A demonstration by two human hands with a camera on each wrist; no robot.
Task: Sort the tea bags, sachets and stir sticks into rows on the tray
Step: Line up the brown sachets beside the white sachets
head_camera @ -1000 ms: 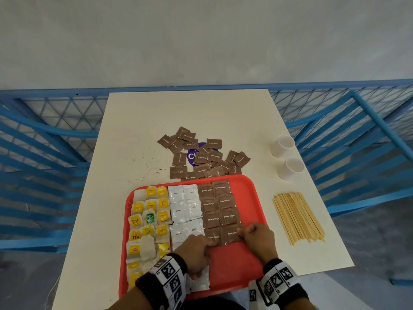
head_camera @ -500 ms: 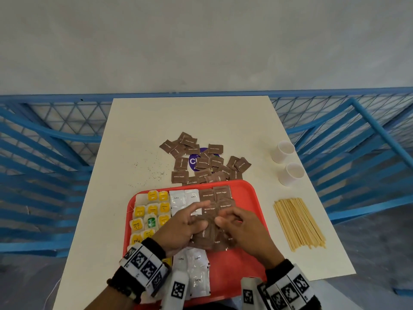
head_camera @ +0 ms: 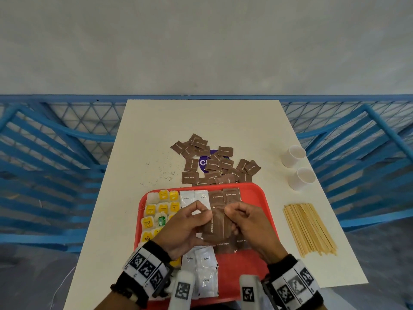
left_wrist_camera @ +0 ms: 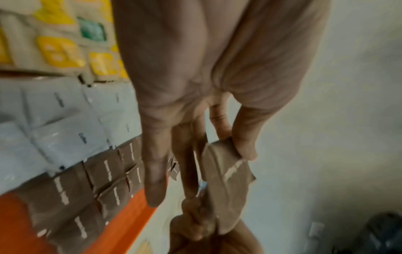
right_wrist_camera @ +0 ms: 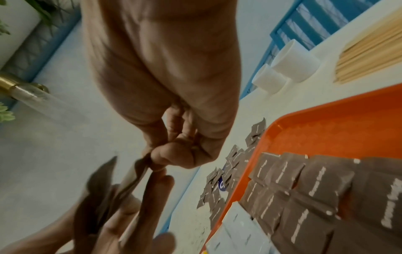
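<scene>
A red tray (head_camera: 252,193) holds rows of yellow-tagged tea bags (head_camera: 163,195), white coffee sachets (head_camera: 194,198) and brown sugar sachets (head_camera: 231,194). Above the tray's middle, my left hand (head_camera: 206,217) holds a small stack of brown sugar sachets (head_camera: 215,227) between thumb and fingers. My right hand (head_camera: 228,214) pinches the top of that stack from the right. In the left wrist view the held sachets (left_wrist_camera: 226,180) bend under the thumb. In the right wrist view the right thumb and forefinger pinch a sachet edge (right_wrist_camera: 139,165). The hands hide the tray's middle rows.
A loose pile of brown sugar sachets (head_camera: 214,164) lies on the white table beyond the tray. A bundle of wooden stir sticks (head_camera: 308,229) lies right of the tray, with two white cups (head_camera: 292,155) (head_camera: 301,179) behind it. Blue railings surround the table.
Both hands have risen from the near end of the brown row on the tray. They now hold a small stack of brown sachets together above the tray's middle.
</scene>
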